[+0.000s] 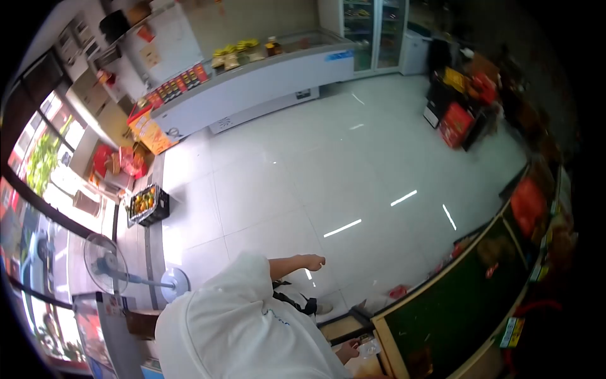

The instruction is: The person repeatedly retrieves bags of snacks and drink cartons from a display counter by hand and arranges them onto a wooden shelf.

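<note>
My left hand (pixel 312 262) hangs out over the tiled floor, its fingers loosely curled, with nothing visible in them. My right hand (pixel 347 351) is low, beside the wooden edge of a green-topped counter (pixel 451 316). Its fingers are closed at a small clear plastic packet (pixel 369 347); the contents are too small to make out. My white shirt (pixel 233 322) fills the lower middle of the view, and one shoe (pixel 324 307) shows below.
A long white chest freezer (pixel 265 85) lines the far wall, with goods on it. A crate of orange fruit (pixel 146 205) sits by the windows, near a standing fan (pixel 107 262). Boxes (pixel 456 124) are piled at right. Glossy tiles (pixel 271 183) stretch between.
</note>
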Motion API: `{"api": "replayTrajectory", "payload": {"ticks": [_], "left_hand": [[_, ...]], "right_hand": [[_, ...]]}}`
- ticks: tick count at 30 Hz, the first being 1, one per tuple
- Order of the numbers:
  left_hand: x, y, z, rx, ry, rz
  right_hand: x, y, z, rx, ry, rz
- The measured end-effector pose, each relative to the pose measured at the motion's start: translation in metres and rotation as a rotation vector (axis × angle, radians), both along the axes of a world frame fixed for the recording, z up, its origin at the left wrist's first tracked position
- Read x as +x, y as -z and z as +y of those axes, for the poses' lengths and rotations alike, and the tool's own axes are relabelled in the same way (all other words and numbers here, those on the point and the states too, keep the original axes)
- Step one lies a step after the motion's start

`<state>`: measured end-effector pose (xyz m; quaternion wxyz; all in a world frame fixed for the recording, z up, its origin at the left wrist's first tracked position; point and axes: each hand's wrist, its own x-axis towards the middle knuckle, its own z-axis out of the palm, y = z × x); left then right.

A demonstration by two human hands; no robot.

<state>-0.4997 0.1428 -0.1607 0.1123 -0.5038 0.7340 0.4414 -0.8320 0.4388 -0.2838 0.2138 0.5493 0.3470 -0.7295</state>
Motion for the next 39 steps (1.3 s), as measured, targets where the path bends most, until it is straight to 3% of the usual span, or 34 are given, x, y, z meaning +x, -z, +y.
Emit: {"api": "replayTrajectory", "payload": {"ticks": [2,3,5,6,8,10,11,12,13,16,17,18,20,27,30,32,34,39], "left_hand": [[0.048,-0.014,-0.008,-0.041,-0.107,0.071],[0.073,-0.027,-0.011,-0.053,-0.147,0.117],[0.117,-0.068,-0.006,-0.094,-0.251,0.286],[0.139,-0.083,-0.001,-0.158,-0.281,0.396],[0.180,-0.138,-0.002,-0.345,-0.320,0.511],[0.214,-0.223,0.011,-0.556,-0.376,0.435],[0.232,-0.279,0.020,-0.808,-0.300,0.420],[0.247,-0.324,0.031,-1.051,-0.293,0.454],[0.261,-0.371,0.044,-1.299,-0.295,0.471],[0.292,-0.478,0.096,-1.778,-0.401,0.418],[0.298,-0.499,0.112,-1.883,-0.421,0.395],[0.302,-0.511,0.124,-1.962,-0.414,0.362],[0.305,-0.524,0.138,-2.057,-0.425,0.294],[0.349,-0.529,0.105,-2.038,-0.449,0.170],[0.377,-0.527,0.071,-1.990,-0.463,0.133],[0.396,-0.527,0.040,-1.966,-0.455,0.141],[0.414,-0.528,0.005,-1.942,-0.447,0.165],[0.474,-0.538,-0.059,-1.906,-0.435,0.171]], "right_hand": [[-0.017,0.074,-0.011,0.174,0.243,-0.142],[-0.012,0.058,-0.031,0.157,0.229,-0.124],[0.007,0.023,-0.056,0.023,0.584,-0.302],[0.029,0.014,-0.074,-0.046,0.416,-0.335],[0.074,0.044,-0.101,-0.195,-0.361,-0.236],[0.094,0.108,-0.108,-0.373,-0.917,0.010],[0.093,0.137,-0.112,-0.437,-1.080,0.072],[0.137,0.069,-0.138,-0.119,-1.236,0.121],[0.210,-0.069,-0.175,0.208,-1.386,0.109],[0.263,-0.086,-0.230,0.223,-2.266,0.364],[0.285,-0.092,-0.250,0.257,-2.431,0.476],[0.301,-0.095,-0.267,0.290,-2.597,0.596],[0.325,-0.085,-0.305,0.116,-2.706,0.749],[0.421,-0.067,-0.394,-0.031,-2.776,0.712],[0.436,-0.030,-0.417,0.135,-2.716,0.596],[0.421,0.017,-0.439,-0.153,-2.716,0.125],[0.440,0.006,-0.441,0.222,-2.873,0.542],[0.490,-0.009,-0.485,0.239,-2.770,0.398]]}}
